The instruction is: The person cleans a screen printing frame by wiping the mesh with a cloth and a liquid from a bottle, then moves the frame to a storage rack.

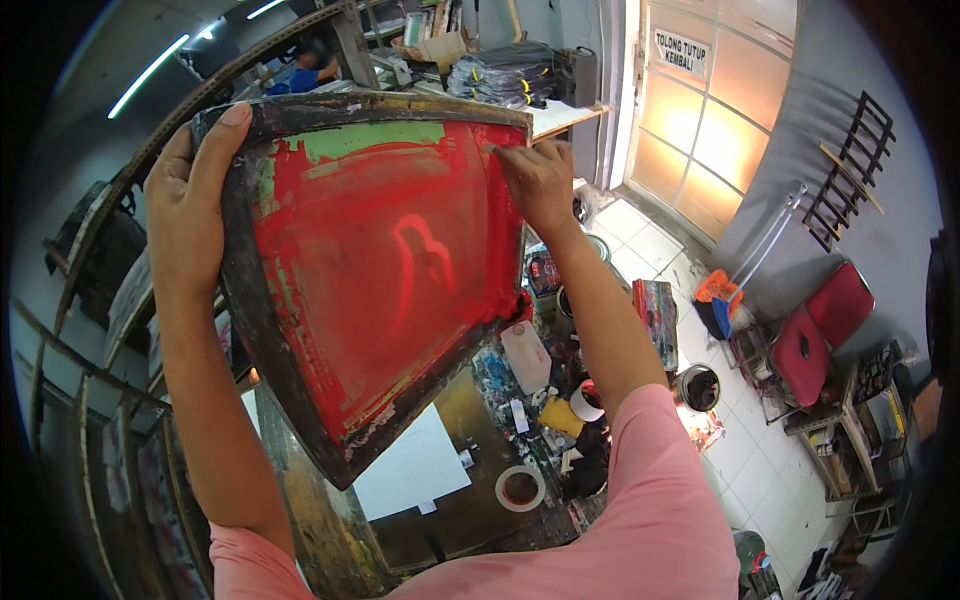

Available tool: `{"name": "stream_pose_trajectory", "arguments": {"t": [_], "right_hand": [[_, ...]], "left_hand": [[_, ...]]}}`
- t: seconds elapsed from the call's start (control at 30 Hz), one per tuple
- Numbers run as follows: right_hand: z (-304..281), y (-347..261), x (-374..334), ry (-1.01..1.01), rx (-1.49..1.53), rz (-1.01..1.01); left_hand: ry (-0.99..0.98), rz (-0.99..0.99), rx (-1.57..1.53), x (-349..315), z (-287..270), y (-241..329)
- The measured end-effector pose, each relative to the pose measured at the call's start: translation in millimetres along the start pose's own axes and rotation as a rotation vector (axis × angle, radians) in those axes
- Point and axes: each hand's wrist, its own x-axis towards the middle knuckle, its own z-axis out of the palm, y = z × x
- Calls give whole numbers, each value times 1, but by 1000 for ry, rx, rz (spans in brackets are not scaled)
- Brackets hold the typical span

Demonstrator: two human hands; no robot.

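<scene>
The bench (pixel 325 525) spread beneath the frame (pixel 375 260) with red mesh, which was raised and tilted, a hand at either side, probably for steadiness. Below the frame lay a white sheet (pixel 415 470), partly hidden by it. The left hand (pixel 190 215) clasped the frame's upper left corner, thumb in front; the right hand's (pixel 540 185) fingers curled at its right side, their exact hold unclear. A tape roll (pixel 503 489) lay below the frame, apparently set clear of the sheet
</scene>
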Motion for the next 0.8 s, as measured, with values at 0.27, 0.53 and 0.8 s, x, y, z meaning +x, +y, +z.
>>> {"name": "stream_pose_trajectory", "arguments": {"t": [0.27, 0.53, 0.8], "right_hand": [[17, -8, 20, -41, -10, -1], [6, -30, -109, -357, 192, 58], [-11, -42, -156, -730, 313, -43]], "left_hand": [[-10, 62, 68, 0, -3, -1], [-10, 42, 27, 3, -4, -9], [-9, 46, 19, 3, -6, -9]]}}
